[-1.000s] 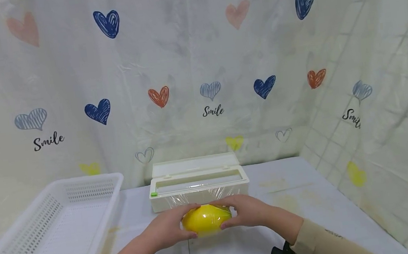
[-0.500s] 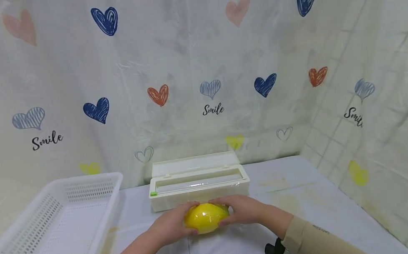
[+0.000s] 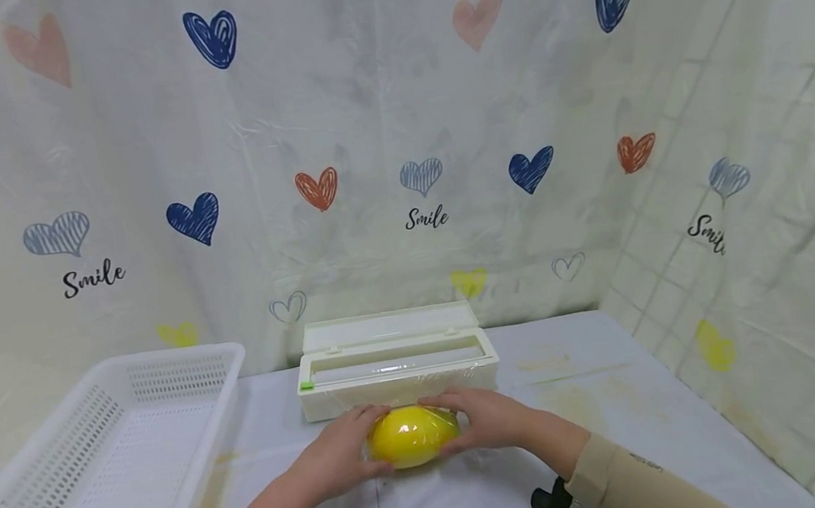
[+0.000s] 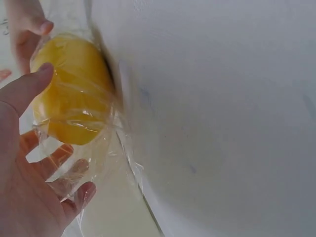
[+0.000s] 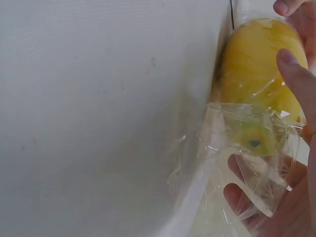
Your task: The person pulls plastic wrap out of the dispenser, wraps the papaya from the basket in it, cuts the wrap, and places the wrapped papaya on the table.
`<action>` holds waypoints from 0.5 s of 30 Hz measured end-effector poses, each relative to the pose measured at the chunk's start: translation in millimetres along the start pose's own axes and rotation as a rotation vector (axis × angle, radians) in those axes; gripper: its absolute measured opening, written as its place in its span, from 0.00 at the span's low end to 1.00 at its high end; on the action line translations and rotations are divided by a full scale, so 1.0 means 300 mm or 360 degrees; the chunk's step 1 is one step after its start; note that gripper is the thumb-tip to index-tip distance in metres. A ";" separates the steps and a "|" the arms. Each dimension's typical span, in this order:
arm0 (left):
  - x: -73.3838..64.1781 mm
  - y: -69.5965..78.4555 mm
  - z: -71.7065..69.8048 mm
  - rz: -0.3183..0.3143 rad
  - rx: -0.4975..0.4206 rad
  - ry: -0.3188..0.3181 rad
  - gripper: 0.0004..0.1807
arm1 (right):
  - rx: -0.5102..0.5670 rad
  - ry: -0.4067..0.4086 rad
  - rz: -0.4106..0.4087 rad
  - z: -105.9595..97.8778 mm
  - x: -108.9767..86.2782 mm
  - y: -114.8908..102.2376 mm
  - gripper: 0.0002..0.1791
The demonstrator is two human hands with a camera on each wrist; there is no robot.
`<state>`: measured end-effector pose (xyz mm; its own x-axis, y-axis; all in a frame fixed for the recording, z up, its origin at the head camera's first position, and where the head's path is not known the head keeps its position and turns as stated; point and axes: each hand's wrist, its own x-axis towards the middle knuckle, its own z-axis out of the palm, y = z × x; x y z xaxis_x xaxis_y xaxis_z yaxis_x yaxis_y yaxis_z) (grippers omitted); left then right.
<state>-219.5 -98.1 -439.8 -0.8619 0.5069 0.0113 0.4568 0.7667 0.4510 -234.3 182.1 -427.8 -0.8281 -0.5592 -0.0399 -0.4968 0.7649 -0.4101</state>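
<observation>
A yellow oval fruit with a greenish end, wrapped in clear cling film, is between both hands near the table's middle. From the left my left hand holds it, fingers over the far side and thumb at the near side. My right hand grips the greenish end in the same way. Loose, crinkled film hangs over the fingers in both wrist views. Just behind the fruit stands a white cling film dispenser, its lid raised and a roll inside. Whether the fruit touches the table cannot be told.
To the left is a white perforated plastic basket. A white cloth with faint yellowish stains covers the table. Behind and to the right hangs a curtain printed with hearts.
One second ago film stretched taut between dispenser and fruit; it no longer does. The fruit has turned slightly in the hands, and both hands have shifted a little.
</observation>
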 end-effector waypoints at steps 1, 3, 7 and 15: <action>-0.001 0.001 0.001 0.0000 0.0005 0.0006 0.43 | 0.0007 0.0004 -0.0009 0.000 -0.001 0.001 0.45; -0.004 -0.001 0.002 -0.0009 0.0019 0.0015 0.43 | 0.0022 0.0013 -0.0030 -0.001 -0.001 0.003 0.47; -0.008 -0.007 0.003 -0.0005 0.0035 0.0044 0.43 | 0.0020 0.0022 -0.0045 -0.002 0.002 0.006 0.47; -0.045 -0.029 -0.023 -0.0057 -0.0017 0.0359 0.39 | -0.0100 0.0036 -0.0033 -0.025 0.004 -0.015 0.45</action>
<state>-213.3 -114.3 -437.5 -0.9054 0.3776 0.1941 0.4239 0.7779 0.4639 -234.9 180.2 -419.3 -0.8228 -0.5682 -0.0113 -0.5285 0.7723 -0.3525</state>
